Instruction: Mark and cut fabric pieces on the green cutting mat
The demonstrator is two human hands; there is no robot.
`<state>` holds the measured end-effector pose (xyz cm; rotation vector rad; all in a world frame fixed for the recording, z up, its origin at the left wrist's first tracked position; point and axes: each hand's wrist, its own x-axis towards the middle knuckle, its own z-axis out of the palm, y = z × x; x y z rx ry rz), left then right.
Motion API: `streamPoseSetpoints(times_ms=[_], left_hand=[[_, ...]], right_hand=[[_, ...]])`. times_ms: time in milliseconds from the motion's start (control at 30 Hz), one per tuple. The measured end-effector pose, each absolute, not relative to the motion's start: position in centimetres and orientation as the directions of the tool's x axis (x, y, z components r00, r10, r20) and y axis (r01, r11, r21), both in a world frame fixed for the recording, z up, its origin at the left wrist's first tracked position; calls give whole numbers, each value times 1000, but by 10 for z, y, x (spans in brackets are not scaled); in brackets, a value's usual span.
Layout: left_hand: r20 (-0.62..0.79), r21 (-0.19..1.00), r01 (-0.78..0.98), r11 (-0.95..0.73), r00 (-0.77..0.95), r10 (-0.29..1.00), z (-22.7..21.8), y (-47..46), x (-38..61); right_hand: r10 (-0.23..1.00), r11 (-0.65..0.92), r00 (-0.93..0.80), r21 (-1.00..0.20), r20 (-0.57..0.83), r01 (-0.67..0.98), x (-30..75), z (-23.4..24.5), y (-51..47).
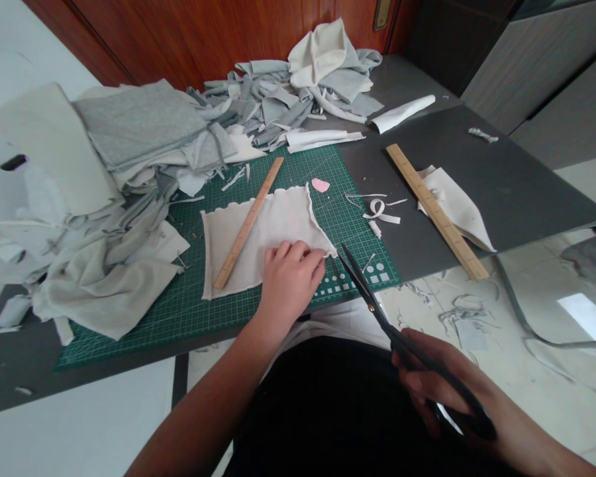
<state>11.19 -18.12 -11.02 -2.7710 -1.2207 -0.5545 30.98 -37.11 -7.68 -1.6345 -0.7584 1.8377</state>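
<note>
A light beige piece of fabric (278, 222) with curled edges lies flat on the green cutting mat (189, 311). My left hand (292, 275) rests on its near right part, fingers bent together and pressing down on the cloth. In my right hand (432, 384) is a pair of black scissors (377, 311), held by the handles at the front of the table. Their blades are slightly apart, with the tips beside the fabric's right corner. Across the fabric's left half lies a wooden ruler (248, 222). A pink chalk piece (320, 185) sits just beyond the fabric.
Grey and cream cloth is piled at the left (139, 126) and back (278, 99). To the right, a second wooden ruler (434, 209) lies over a white cloth piece (459, 205). Curled offcuts (377, 211) lie near the mat's edge. Thread scraps (467, 311) litter the floor.
</note>
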Motion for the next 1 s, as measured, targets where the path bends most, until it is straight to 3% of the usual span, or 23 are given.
streamPoseSetpoints(times_ms=[233,567,1000], left_hand=[[354,143,747,-650,574,738,-109,-180,114],[371,80,694,-716,645,668,-111,-182,111],[369,136,631,-764,683,630,-111,-181,109]], right_hand=[[722,-690,-160,-717,-673,-96,310,-74,-371],[742,-670,-159,-725,-651,-159,302,-83,-354],[758,-652,-140,-750,-637,-114,296,-84,-349]])
